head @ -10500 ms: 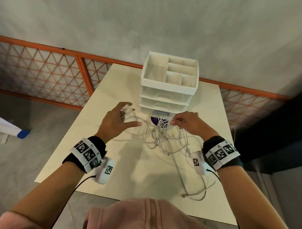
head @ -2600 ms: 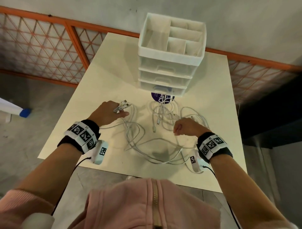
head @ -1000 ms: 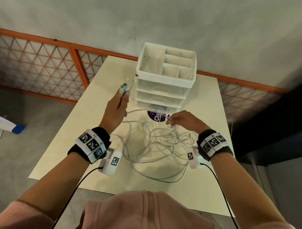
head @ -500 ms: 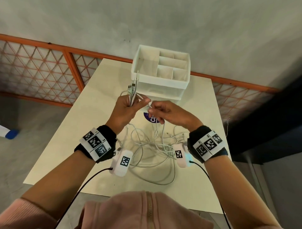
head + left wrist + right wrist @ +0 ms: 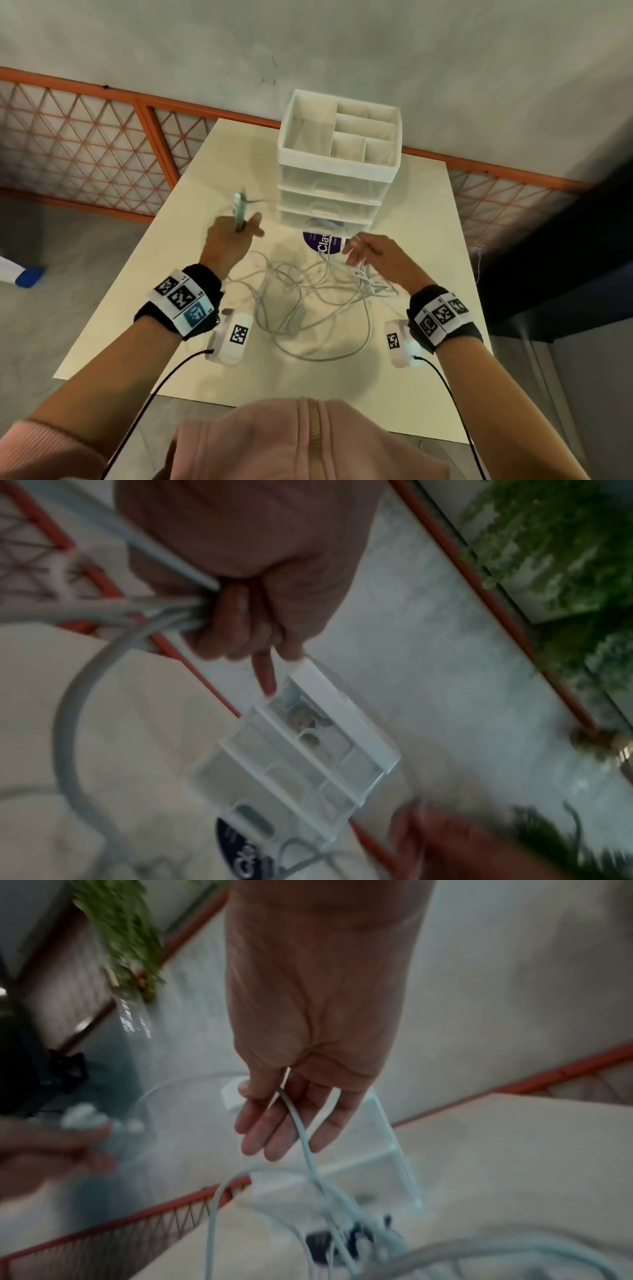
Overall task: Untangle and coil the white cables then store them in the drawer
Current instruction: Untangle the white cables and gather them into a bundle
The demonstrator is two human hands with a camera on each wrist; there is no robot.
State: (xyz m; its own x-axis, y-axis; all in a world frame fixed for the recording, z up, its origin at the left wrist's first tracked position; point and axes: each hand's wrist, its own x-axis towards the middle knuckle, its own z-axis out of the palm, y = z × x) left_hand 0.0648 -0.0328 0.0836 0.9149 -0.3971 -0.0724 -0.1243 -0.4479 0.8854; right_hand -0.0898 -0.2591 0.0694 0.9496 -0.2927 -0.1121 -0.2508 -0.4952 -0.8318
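Observation:
A loose tangle of white cables (image 5: 308, 298) lies on the cream table (image 5: 424, 260) in front of the white drawer unit (image 5: 334, 192), whose drawers are closed. My left hand (image 5: 236, 236) is raised left of the unit and grips a bunch of cable ends, with the connectors (image 5: 239, 210) sticking up. In the left wrist view its fist (image 5: 240, 601) is closed round several cables (image 5: 103, 610). My right hand (image 5: 363, 250) hovers over the tangle's far right. Its fingers (image 5: 267, 1123) are nearly straight, and one cable (image 5: 304, 1139) runs between them.
A purple round sticker (image 5: 320, 243) sits on the table by the unit's base. An open compartment tray (image 5: 342, 130) tops the unit. An orange lattice railing (image 5: 85, 144) runs behind the table. A blue-tipped object (image 5: 29, 277) lies on the floor at left.
The hands have parted: the left hand moved left with the cable ends, and the right hand dropped down and right, no longer pinching beside the left hand.

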